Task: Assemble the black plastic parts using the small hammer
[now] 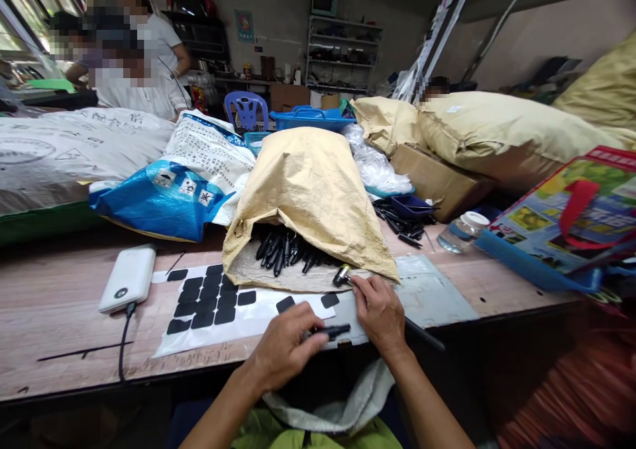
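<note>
My left hand is closed on a black pen-shaped piece, which it holds above the table's front edge. In my right hand is a small hammer with a shiny metal head; its black handle sticks out behind the hand. The head is at the mouth of a tan woven sack. Several black pen-shaped parts lie inside that opening. Left of my hands, a white sheet carries rows of black rounded squares.
A white power bank with a cable lies left. Blue-and-white and tan sacks stand behind. To the right are loose black parts, a clear jar and a blue tray. People sit and stand at the back left.
</note>
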Demonstrator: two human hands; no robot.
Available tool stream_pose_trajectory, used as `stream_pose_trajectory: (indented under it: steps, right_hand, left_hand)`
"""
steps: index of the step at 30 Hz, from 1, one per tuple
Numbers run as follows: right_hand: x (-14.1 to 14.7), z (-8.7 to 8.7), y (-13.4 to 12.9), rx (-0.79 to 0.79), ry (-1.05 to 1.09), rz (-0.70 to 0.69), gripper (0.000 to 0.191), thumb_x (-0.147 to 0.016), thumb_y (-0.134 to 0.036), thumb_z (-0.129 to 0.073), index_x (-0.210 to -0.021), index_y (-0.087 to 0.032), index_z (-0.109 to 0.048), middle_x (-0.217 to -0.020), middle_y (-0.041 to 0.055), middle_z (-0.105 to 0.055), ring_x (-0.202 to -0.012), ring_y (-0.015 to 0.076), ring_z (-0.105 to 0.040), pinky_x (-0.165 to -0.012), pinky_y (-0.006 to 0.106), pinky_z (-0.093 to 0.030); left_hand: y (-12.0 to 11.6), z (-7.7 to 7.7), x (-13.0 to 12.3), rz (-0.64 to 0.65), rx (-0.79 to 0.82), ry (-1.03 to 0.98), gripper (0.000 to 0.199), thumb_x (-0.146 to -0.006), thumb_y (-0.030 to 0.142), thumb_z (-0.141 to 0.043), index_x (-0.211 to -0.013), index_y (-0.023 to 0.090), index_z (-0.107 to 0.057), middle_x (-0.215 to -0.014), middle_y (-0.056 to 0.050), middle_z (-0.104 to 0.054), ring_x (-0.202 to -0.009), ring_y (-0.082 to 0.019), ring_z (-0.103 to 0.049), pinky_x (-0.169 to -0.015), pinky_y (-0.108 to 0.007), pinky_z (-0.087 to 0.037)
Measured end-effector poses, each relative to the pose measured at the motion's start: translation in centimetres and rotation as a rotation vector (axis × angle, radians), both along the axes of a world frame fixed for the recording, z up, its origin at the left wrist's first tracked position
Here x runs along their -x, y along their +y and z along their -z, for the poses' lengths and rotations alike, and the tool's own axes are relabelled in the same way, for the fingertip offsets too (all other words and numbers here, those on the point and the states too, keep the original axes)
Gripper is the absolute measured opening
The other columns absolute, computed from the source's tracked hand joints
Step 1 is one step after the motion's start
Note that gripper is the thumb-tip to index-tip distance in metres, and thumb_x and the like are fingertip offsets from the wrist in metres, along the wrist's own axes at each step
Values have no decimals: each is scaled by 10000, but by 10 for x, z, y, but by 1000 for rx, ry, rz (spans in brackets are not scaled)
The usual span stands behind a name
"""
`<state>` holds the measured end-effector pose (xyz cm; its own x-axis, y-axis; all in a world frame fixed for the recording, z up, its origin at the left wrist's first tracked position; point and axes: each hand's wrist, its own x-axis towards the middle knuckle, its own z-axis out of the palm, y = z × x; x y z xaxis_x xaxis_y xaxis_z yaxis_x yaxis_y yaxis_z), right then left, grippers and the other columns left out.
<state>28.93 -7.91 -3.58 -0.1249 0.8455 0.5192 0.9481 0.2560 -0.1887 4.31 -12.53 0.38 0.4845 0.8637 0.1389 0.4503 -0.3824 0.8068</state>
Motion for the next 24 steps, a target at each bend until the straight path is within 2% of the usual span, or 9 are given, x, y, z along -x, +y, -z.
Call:
stream_pose_trajectory:
  steps: [2, 4, 8, 11, 13, 16, 20, 22, 24]
  right_hand:
    - [0, 0, 0, 6, -10, 8, 268, -1001, -254, -527, -1193, -246, -712, -904, 52, -607, -891, 216, -536, -802, 324, -399]
    - [0, 0, -1, 11, -16, 13, 268, -1005, -258, -524, -1196, -247, -711, -909, 52, -608, -900, 218, -535, -807, 326, -397]
    - [1, 1, -2, 10, -12, 22, 270, -1007, -267, -526, -1204, -254, -709, -906, 49, -605, -897, 217, -531, -807, 325, -395]
    - [1, 1, -2, 7, -8, 24, 266, -1006, -275, -531, -1201, -255, -710, -906, 48, -603, -891, 215, -529, -805, 324, -397]
    - [1, 1, -2, 5, -8, 23, 266, -1005, -273, -531, -1201, -255, -711, -909, 49, -605, -889, 214, -530, -801, 323, -398]
    - [0, 0, -2, 0, -8, 22, 264, -998, -262, -534, -1191, -257, -714, -902, 49, -608, -886, 214, -532, -794, 323, -398]
    - [1, -1, -2, -2, -7, 13, 269, -999, -255, -523, -1188, -248, -714, -898, 54, -610, -884, 214, -532, -798, 324, -399]
    - [1, -1, -2, -2, -8, 16, 270, -1001, -252, -518, -1190, -246, -712, -898, 54, -609, -882, 213, -531, -798, 323, -399]
    - [1, -1, -2, 1, -11, 19, 274, -1004, -245, -512, -1196, -244, -707, -904, 54, -610, -888, 214, -533, -802, 325, -400]
  left_hand:
    - [-21, -4, -6, 122, 71, 64, 183, -979, 371, -565, -1020, 257, -702, -983, -21, -684, -905, -177, -625, -789, -282, -429]
    - [-37, 0, -12, 157, 140, 186, 170, -968, 375, -569, -1009, 271, -697, -990, -15, -702, -918, -191, -647, -784, -288, -434]
    - [-52, 24, -21, -10, 287, 451, 177, -935, 335, -554, -973, 245, -701, -1027, -63, -733, -990, -267, -688, -810, -343, -469]
    - [-54, 40, -26, -58, 321, 596, 201, -904, 292, -554, -1003, 211, -709, -1057, -109, -742, -1005, -310, -705, -822, -381, -493]
    - [-56, 43, -29, -70, 326, 639, 238, -882, 266, -565, -1063, 197, -704, -1077, -125, -740, -1013, -322, -707, -830, -393, -496]
    - [-58, 35, -30, -68, 338, 589, 302, -849, 276, -614, -1133, 209, -691, -1084, -113, -742, -1016, -317, -702, -819, -378, -484]
    - [-38, 5, -22, -81, 348, 360, 211, -886, 409, -619, -958, 242, -726, -826, -28, -740, -782, -210, -682, -664, -283, -421]
    - [-15, -9, -12, -211, 275, 302, 258, -933, 432, -563, -894, 231, -720, -739, -14, -707, -687, -174, -636, -621, -268, -384]
    - [14, -16, -1, -459, 103, 322, 234, -944, 404, -557, -938, 223, -705, -797, -21, -703, -718, -172, -626, -651, -272, -386]
